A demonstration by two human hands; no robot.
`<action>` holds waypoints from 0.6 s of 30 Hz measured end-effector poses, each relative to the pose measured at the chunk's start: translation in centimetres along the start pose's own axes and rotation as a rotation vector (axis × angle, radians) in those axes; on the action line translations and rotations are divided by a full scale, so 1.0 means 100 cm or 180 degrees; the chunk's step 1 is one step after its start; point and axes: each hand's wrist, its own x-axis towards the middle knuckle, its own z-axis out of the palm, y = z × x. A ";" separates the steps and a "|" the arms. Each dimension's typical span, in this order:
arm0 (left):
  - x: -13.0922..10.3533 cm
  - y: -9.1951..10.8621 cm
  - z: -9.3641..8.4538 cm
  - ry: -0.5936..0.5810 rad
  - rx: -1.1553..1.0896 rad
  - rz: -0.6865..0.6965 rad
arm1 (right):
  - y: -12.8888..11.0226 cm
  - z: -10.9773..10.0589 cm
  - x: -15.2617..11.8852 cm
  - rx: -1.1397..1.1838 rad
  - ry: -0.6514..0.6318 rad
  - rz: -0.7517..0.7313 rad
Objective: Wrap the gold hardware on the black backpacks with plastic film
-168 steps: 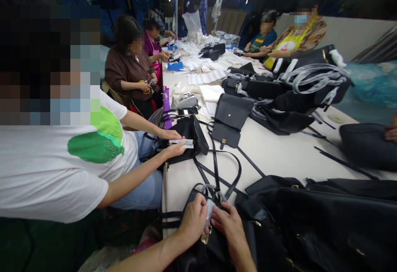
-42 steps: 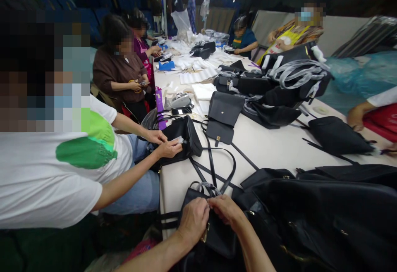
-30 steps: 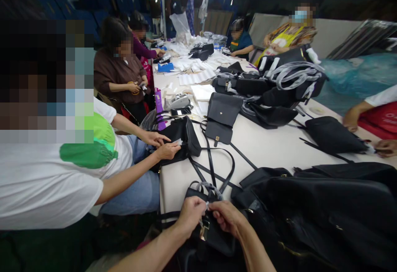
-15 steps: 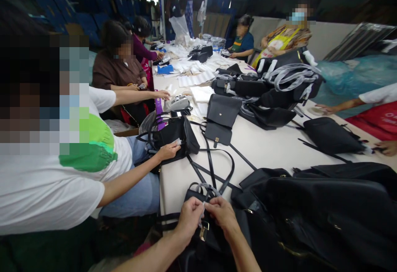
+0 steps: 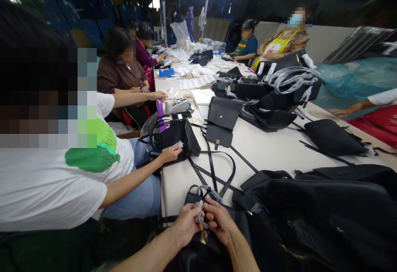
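Low in the head view, my left hand (image 5: 187,220) is closed, pinching a strip of clear plastic wrap (image 5: 200,213). My right hand (image 5: 218,218) meets it from the other side, its fingers curled on the same wrap. Beneath both hands lies a black backpack (image 5: 198,259) with a gold clasp (image 5: 204,236). A wrapped loop (image 5: 211,190) rises just beyond my fingertips. Black straps (image 5: 214,168) run from there across the table. Exactly how the wrap sits between my fingers is partly hidden.
Large black bags (image 5: 322,214) pile up at my right. A co-worker's hand (image 5: 171,153) on the left touches another black bag (image 5: 189,137). A flat black backpack (image 5: 221,119) lies mid-table (image 5: 248,146), with stacked bags (image 5: 266,86) behind. Several people sit or stand around.
My hands have shifted slightly, and the pinched wrap now stands up more between them. On the right, a co-worker's lower hand has left the black bag. The view has tilted slightly.
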 end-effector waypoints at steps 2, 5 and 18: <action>-0.001 0.003 -0.002 -0.0132 -0.0226 -0.0087 | -0.002 0.001 0.001 0.0083 -0.0123 0.0039; -0.002 0.007 -0.005 -0.0328 -0.0479 -0.0262 | -0.004 0.003 0.000 0.0143 -0.0319 0.0053; 0.000 0.002 -0.010 -0.0256 -0.0415 -0.0400 | 0.005 -0.001 0.007 -0.0314 -0.0218 -0.0275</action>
